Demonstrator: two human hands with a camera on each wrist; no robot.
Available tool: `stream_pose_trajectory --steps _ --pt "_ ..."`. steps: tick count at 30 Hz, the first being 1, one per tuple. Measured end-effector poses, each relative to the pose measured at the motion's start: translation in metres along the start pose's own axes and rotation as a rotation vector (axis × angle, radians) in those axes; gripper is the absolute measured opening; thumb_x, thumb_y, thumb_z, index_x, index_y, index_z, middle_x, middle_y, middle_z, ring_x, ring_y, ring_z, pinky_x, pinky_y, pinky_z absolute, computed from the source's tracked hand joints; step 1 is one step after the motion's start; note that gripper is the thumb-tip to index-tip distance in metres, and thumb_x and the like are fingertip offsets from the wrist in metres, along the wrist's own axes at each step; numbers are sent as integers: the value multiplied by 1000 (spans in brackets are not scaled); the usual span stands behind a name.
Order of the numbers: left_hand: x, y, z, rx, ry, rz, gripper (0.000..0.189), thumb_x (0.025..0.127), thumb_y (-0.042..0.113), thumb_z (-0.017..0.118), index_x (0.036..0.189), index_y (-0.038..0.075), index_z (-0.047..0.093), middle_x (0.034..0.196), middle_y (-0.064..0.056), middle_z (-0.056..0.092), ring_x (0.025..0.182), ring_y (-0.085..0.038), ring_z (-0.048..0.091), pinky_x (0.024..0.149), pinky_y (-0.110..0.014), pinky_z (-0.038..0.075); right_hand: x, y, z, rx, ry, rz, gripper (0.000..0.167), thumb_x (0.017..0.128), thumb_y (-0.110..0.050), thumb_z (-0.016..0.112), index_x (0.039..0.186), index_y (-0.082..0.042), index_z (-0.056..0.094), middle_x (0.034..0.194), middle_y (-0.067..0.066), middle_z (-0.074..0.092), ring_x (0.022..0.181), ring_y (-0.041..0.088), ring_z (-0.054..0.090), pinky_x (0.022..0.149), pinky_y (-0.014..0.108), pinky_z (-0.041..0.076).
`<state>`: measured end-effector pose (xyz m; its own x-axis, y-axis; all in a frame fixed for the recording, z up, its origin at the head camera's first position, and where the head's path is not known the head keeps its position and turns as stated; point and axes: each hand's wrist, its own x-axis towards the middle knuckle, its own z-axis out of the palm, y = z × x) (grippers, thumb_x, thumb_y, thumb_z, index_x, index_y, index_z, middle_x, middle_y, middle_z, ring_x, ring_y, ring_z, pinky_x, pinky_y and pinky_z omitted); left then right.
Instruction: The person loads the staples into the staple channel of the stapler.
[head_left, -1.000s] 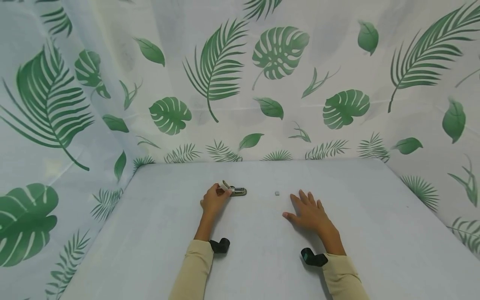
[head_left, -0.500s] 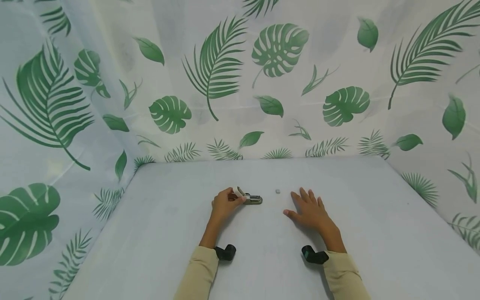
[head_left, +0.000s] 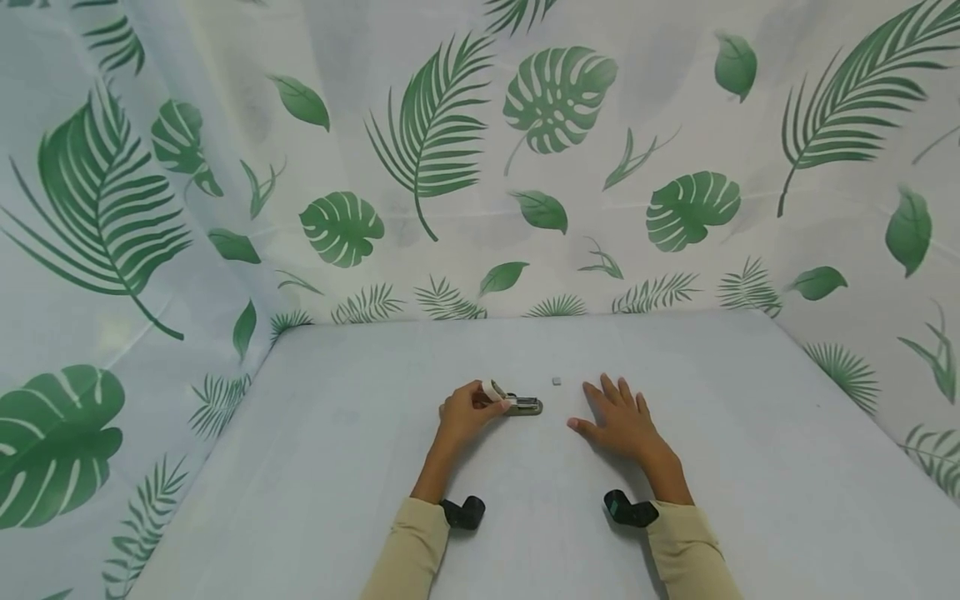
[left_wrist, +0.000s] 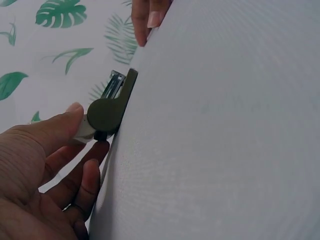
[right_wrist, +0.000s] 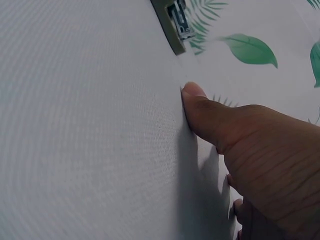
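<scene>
A stapler (head_left: 529,407) with an olive-green base and a whitish top lies on the white table, its top swung up and the metal staple channel exposed. My left hand (head_left: 464,415) pinches it near the hinge. In the left wrist view, the thumb and fingers are about the round green hinge end of the stapler (left_wrist: 105,115). A small grey block (head_left: 556,381), perhaps a strip of staples, lies between the stapler and my right hand (head_left: 621,421). The right hand rests palm down with its fingers spread. In the right wrist view, the stapler's front end (right_wrist: 172,30) is beyond the thumb (right_wrist: 200,107).
The white-covered table (head_left: 337,467) meets a leaf-printed curtain (head_left: 450,167) at its back edge and on both sides. A black wrist camera (head_left: 465,512) sits on the left wrist, and another black wrist camera (head_left: 628,510) on the right.
My left hand has slid the stapler to the right and slightly nearer, closer to the small grey block. The right hand has stayed in place.
</scene>
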<state>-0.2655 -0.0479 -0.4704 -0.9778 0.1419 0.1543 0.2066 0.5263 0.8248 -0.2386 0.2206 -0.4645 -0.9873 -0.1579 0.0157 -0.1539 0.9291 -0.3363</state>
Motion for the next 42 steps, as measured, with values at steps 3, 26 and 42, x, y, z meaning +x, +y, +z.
stream_pose_trajectory --steps 3,26,42 --pt "0 1 0 20 -10 1 26 86 35 74 96 12 69 95 -4 75 82 -14 63 84 -43 33 -1 -1 -1 9 0 4 78 91 -51 60 147 0 38 156 32 22 144 56 11 112 70 8" --pt "4 -1 0 92 -47 -9 28 82 35 78 100 15 70 93 -4 74 93 -23 66 92 -52 36 8 0 -3 68 30 -37 72 90 -40 68 141 4 45 151 35 29 141 55 22 111 64 23" --pt "1 3 0 58 -38 -16 27 83 35 77 102 17 71 90 -1 73 91 -21 65 92 -51 34 37 -8 7 288 288 -107 34 85 -14 75 115 0 68 124 24 62 120 44 52 101 60 38"
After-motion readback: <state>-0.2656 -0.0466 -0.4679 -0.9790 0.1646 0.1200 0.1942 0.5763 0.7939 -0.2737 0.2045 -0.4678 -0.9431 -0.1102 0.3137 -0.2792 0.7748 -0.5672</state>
